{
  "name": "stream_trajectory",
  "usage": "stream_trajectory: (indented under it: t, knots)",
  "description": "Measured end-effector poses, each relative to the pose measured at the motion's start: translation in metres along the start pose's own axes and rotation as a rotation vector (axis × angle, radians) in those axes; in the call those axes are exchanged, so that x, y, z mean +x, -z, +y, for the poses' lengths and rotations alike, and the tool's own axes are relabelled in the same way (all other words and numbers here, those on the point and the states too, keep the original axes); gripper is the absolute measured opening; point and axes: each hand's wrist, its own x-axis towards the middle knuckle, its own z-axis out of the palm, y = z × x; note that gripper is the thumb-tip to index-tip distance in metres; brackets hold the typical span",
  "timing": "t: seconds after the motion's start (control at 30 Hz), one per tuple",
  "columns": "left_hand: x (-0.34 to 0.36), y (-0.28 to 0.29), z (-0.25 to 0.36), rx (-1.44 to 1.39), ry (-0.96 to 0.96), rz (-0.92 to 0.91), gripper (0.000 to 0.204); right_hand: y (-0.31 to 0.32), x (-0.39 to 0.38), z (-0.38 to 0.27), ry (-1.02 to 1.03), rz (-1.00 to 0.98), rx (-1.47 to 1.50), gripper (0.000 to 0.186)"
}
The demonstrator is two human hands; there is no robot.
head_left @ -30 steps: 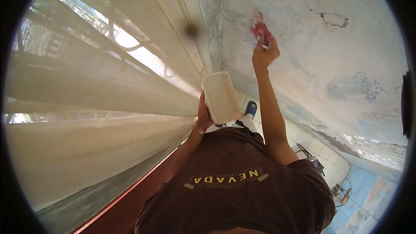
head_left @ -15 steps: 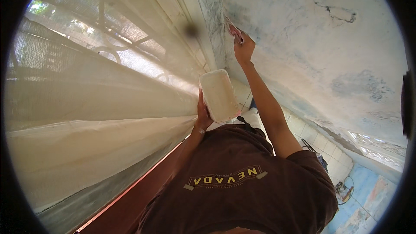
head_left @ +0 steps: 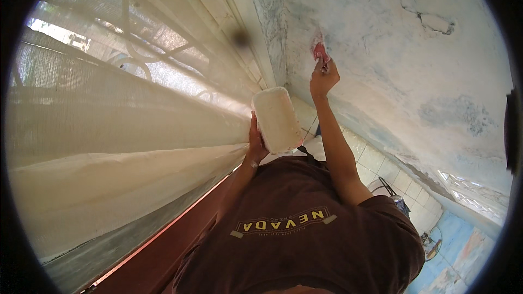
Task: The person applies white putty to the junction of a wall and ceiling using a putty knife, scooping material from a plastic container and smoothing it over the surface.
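My left hand [head_left: 257,140] grips the left side of a shallow off-white rectangular tub [head_left: 277,120], held in front of my chest; pale paste coats it. In my raised right hand [head_left: 325,79] is a small red putty scraper [head_left: 321,51], smeared with white, its blade end against or very close to the wall [head_left: 376,71]. The wall has patchy white and grey filler. My fingers are closed round the scraper's near end and partly hide it.
A sheer cream curtain [head_left: 125,125] hangs along my left, before a window with curved bars. A jagged crack [head_left: 419,16] runs across the upper right wall. Below lie white floor tiles [head_left: 368,158], with cables [head_left: 388,186] and a blue patch of floor [head_left: 449,239] at lower right.
My right hand and the scraper have moved right and down, away from the wall corner onto the flat wall. My left hand and the tub stay nearly in place.
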Motion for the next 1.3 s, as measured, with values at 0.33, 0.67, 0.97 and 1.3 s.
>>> stream_trajectory:
  t: [0.33,0.67,0.97,1.3]
  knots:
    - [0.006,0.001,-0.005,-0.033,0.036,-0.007,0.079,-0.066,0.040,-0.017,0.177,-0.139,0.096,0.012]
    - [0.002,-0.006,-0.001,-0.005,-0.023,-0.030,0.079,-0.015,0.025,-0.039,0.099,-0.026,0.151,0.015]
    - [0.005,-0.008,-0.002,-0.070,0.032,-0.113,0.078,-0.033,0.031,-0.044,0.167,0.001,0.180,0.009]
    - [-0.007,-0.027,-0.003,0.098,-0.011,0.132,0.078,-0.050,-0.003,-0.016,0.013,-0.259,0.106,0.020]
